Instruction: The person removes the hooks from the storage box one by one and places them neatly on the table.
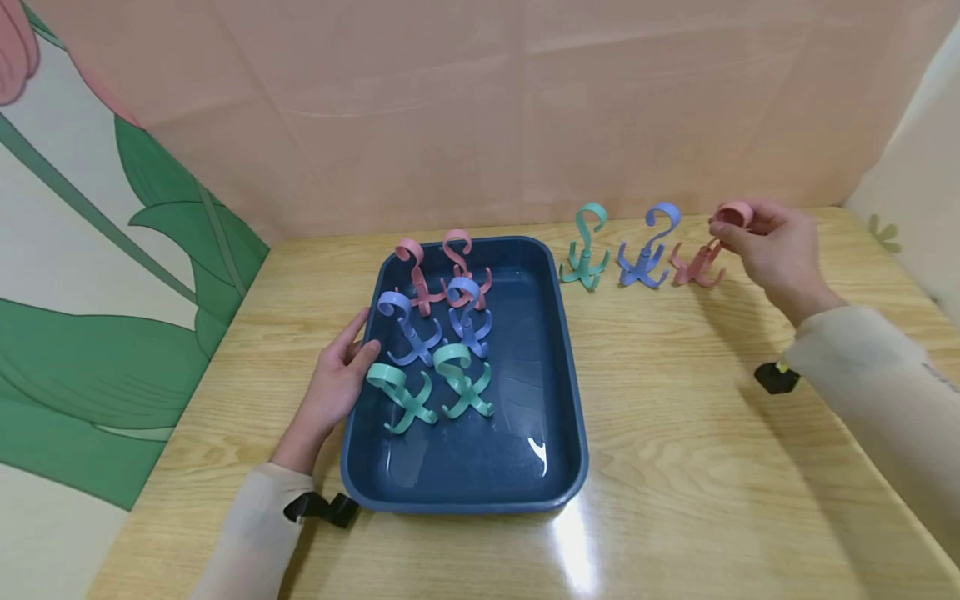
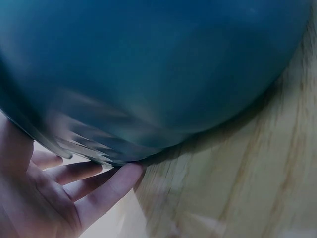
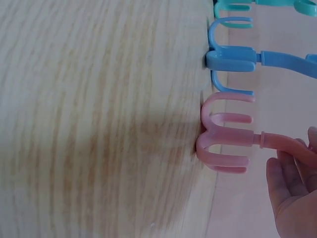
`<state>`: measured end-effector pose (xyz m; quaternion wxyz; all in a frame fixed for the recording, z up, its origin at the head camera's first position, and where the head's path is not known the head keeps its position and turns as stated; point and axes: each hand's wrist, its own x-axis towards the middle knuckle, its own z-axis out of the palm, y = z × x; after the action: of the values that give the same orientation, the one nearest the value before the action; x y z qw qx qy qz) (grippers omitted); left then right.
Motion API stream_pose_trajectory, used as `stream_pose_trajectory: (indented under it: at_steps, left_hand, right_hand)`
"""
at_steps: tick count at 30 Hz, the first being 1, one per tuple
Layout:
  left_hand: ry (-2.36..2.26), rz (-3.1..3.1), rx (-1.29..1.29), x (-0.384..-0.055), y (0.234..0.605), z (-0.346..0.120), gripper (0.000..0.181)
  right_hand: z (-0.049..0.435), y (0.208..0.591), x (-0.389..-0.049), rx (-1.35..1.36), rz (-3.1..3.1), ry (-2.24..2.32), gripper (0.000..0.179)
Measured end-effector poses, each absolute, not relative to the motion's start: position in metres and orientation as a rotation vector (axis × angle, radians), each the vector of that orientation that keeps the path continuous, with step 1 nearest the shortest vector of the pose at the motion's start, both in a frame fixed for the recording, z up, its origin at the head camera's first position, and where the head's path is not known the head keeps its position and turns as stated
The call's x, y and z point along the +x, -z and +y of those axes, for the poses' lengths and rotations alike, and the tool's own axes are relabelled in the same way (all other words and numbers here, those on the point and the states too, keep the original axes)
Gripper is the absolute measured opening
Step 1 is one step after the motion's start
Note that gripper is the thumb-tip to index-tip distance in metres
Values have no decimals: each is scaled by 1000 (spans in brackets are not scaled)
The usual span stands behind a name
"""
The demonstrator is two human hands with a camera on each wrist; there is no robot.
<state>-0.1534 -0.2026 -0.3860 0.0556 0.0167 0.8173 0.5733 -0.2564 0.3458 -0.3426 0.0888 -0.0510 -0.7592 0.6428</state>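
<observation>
At the right, my right hand (image 1: 780,254) pinches the curved top of a pink four-pronged hanging hook (image 1: 697,265), whose prongs stand on the table. In the right wrist view, fingers (image 3: 290,181) meet the pink hook's stem (image 3: 280,142). Left of it stand a purple hook (image 1: 642,265) and a green hook (image 1: 585,265), both upright. My left hand (image 1: 335,385) holds the left side of a dark blue tray (image 1: 517,450), thumb at the rim and fingers along the outer wall (image 2: 163,64). Inside lie two pink hooks (image 1: 423,298), two purple hooks (image 1: 412,340) and two green hooks (image 1: 467,392).
The light wooden table (image 1: 660,467) carries everything. A pink cloth backdrop (image 1: 510,117) rises along its back edge. At the left is a wall with painted green leaves (image 1: 82,375). Black wrist straps (image 1: 330,508) show at both sleeves.
</observation>
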Motion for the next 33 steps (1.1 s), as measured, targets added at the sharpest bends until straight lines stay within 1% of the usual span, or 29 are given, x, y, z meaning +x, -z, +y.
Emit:
stream_pose_trajectory:
  at_steps: [5,11,14,18,23,27,33]
  left_hand:
    - [-1753,2476,63,-153,387,-203,57]
    - [-1741,2482,64,-153,386,-202,57]
    - [-1740,2485,65,-153,386,-202,57]
    - [-1739,2482,60,-153,385,-202,57]
    - [-1727,2488,61,-153,385,-202,57]
    - [-1718,2498,61,-153,384,-202,58]
    - [-1706,2508,56,-154,385,-203,58]
  right_hand:
    - [348,345,-253,-144,-2381,-1754,33]
    - [344,336,-245,-201,-2426,-1593,58]
    - [336,327,-238,-221,-2399,-1464,64]
    - [317,312,-227,-177,-2339,-1347,60]
    - [284,301,-205,43,-2235,-1287,47]
    - [258,303,-189,274,-2135,-1361,36]
    - [222,315,-165,475,-2078,-1584,32]
